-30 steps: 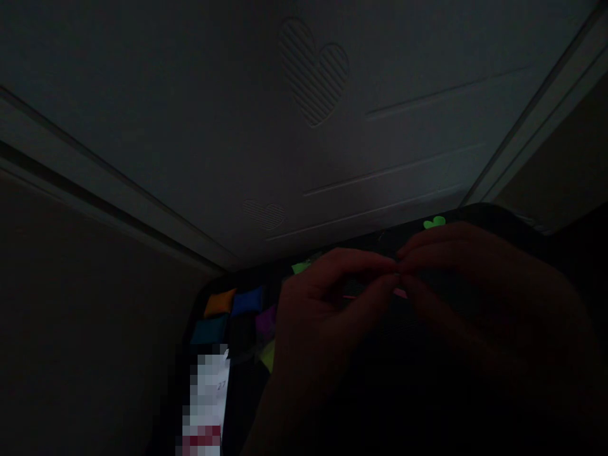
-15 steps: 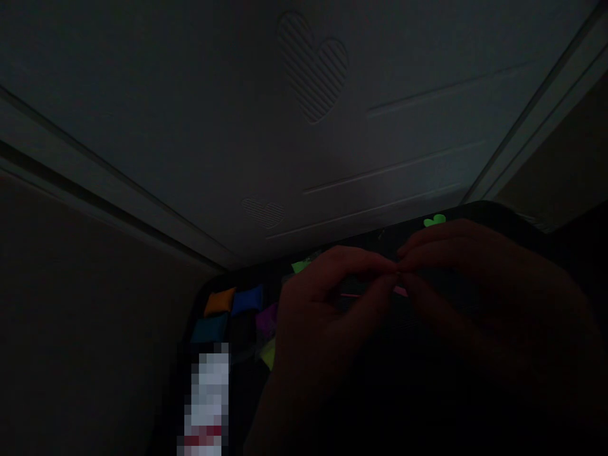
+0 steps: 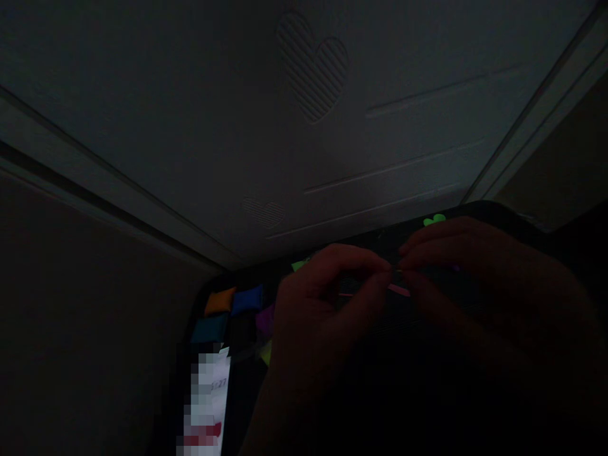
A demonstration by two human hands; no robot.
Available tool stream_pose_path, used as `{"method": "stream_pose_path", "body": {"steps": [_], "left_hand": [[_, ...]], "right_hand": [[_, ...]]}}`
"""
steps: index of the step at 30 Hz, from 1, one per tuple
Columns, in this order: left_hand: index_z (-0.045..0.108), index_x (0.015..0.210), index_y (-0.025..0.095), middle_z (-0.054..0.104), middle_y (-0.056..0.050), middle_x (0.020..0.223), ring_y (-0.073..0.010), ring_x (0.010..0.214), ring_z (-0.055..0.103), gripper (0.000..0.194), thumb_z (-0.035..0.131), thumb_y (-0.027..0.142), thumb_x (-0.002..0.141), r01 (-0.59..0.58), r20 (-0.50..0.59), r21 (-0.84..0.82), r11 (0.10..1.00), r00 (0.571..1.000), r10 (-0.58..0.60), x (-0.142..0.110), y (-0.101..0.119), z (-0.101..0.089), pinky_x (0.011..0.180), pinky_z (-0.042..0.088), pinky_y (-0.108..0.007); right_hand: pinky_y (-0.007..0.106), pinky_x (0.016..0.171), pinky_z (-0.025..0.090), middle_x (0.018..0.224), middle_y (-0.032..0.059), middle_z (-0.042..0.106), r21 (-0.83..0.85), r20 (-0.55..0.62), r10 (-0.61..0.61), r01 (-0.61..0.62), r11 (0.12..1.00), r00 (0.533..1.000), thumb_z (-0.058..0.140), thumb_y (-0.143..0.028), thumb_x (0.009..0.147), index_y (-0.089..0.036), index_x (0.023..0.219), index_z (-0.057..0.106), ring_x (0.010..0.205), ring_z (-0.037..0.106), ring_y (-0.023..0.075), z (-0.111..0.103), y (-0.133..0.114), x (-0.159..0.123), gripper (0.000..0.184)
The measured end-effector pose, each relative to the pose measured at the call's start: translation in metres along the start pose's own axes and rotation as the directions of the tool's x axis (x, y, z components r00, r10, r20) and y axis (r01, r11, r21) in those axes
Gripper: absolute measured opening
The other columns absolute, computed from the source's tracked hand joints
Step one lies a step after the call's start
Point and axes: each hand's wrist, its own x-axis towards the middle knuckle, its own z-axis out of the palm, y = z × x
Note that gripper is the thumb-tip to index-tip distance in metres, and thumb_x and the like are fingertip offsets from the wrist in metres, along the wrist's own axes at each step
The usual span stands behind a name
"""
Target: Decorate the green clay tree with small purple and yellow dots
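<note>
My left hand (image 3: pixel 327 297) is closed, thumb and index fingertip pinched together above the dark tabletop. Facing it, my right hand (image 3: pixel 470 263) is also closed in a pinch, its fingertips a small gap from the left ones. A tiny yellowish sliver (image 3: pixel 399 271) shows in that gap at the right fingertips; it is too dark and small to name. Below the fingertips lies a thin pink stick-like piece (image 3: pixel 399 290), apart from both hands. Just beyond my right hand sits a bright green two-lobed piece (image 3: pixel 434 220). The palms are in deep shadow.
Left of my hands lie small soft packets: orange (image 3: pixel 220 301), blue (image 3: pixel 247 300), teal (image 3: pixel 209 329), purple (image 3: pixel 265 320) and yellow (image 3: pixel 266 353). A lit, partly pixelated screen (image 3: pixel 216 396) is nearer me. A pale panel with embossed hearts (image 3: pixel 313 69) rises behind the dark table (image 3: pixel 361 244).
My left fingertips have drawn slightly left, away from the right ones, opening a small gap with a yellowish sliver in it. My right hand has barely moved. More of the lit screen shows.
</note>
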Motion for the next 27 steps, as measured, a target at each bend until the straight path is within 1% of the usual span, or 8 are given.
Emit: {"method": "stream_pose_path", "body": {"steps": [4,7,10,12,15,21,24,27], "left_hand": [[0.063,0.064,0.02,0.06,0.003,0.062,-0.0089,0.059,0.054,0.013,0.062,0.006,0.064,0.047,-0.071,-0.085,0.995,0.996,-0.053,0.0,0.001,0.002,0.054,0.042,-0.019],[0.064,0.065,0.02,0.06,0.004,0.061,-0.0068,0.053,0.052,0.014,0.063,0.007,0.064,0.076,-0.072,-0.197,0.977,0.993,-0.092,0.002,-0.001,0.001,0.046,0.039,-0.016],[0.065,0.064,0.021,0.061,0.004,0.06,-0.0054,0.051,0.051,0.012,0.065,0.009,0.062,0.087,-0.087,-0.261,0.961,0.99,-0.113,0.006,-0.003,-0.001,0.042,0.038,-0.013],[0.065,0.063,0.021,0.062,0.004,0.06,-0.0058,0.053,0.053,0.012,0.065,0.009,0.062,0.089,-0.126,-0.279,0.956,0.984,-0.128,0.008,-0.004,-0.001,0.045,0.04,-0.013],[0.065,0.063,0.021,0.062,0.005,0.06,-0.0055,0.054,0.054,0.013,0.064,0.007,0.062,0.102,-0.146,-0.301,0.948,0.978,-0.152,0.01,-0.005,-0.001,0.049,0.043,-0.014],[0.065,0.063,0.02,0.062,0.005,0.059,-0.0059,0.054,0.055,0.013,0.064,0.008,0.06,0.093,-0.14,-0.338,0.936,0.979,-0.148,0.012,-0.006,0.001,0.051,0.045,-0.014],[0.064,0.061,0.02,0.062,0.005,0.058,-0.0066,0.053,0.055,0.012,0.063,0.008,0.06,0.096,-0.154,-0.346,0.933,0.975,-0.158,0.011,-0.005,0.002,0.052,0.046,-0.016],[0.065,0.061,0.02,0.062,0.005,0.058,-0.0061,0.055,0.056,0.012,0.063,0.008,0.06,0.09,-0.138,-0.382,0.92,0.979,-0.153,0.012,-0.006,0.001,0.053,0.046,-0.014]], "right_hand": [[0.02,0.068,0.041,0.088,-0.0014,0.057,0.015,-0.01,0.0,0.001,1.0,1.0,0.053,-0.016,0.075,-0.021,0.083,0.054,0.082,0.053,0.0099,-0.002,0.002,-0.001,0.01],[0.019,0.067,0.039,0.086,-0.0023,0.057,0.026,0.0,0.002,-0.002,1.0,1.0,0.054,-0.016,0.075,-0.02,0.083,0.054,0.078,0.052,0.0083,-0.003,0.006,0.002,0.009],[0.021,0.066,0.038,0.081,-0.002,0.057,0.03,0.164,0.025,-0.03,0.999,0.986,0.051,-0.018,0.077,-0.019,0.083,0.055,0.075,0.052,0.009,0.003,0.018,0.006,0.008],[0.023,0.065,0.038,0.081,-0.0005,0.058,0.012,0.37,0.047,-0.056,0.998,0.928,0.048,-0.02,0.079,-0.02,0.084,0.057,0.074,0.053,0.0111,0.014,0.029,0.007,0.01],[0.024,0.062,0.038,0.08,0.0019,0.06,-0.029,0.658,0.053,-0.045,0.999,0.751,0.042,-0.02,0.081,-0.019,0.082,0.06,0.07,0.054,0.0117,0.041,0.047,0.002,0.018],[0.024,0.053,0.035,0.072,0.0058,0.063,-0.059,0.783,0.058,-0.018,0.998,0.619,0.04,-0.021,0.079,-0.017,0.076,0.063,0.062,0.058,0.0148,0.098,0.071,-0.019,0.024],[0.024,0.052,0.035,0.071,0.0062,0.064,-0.064,0.825,0.061,-0.015,0.998,0.562,0.043,-0.024,0.076,-0.017,0.074,0.064,0.06,0.058,0.0159,0.111,0.077,-0.026,0.022],[0.024,0.054,0.035,0.074,0.0052,0.064,-0.055,0.842,0.062,-0.028,0.998,0.536,0.044,-0.024,0.074,-0.019,0.077,0.064,0.063,0.058,0.0159,0.113,0.081,-0.028,0.021]]}}
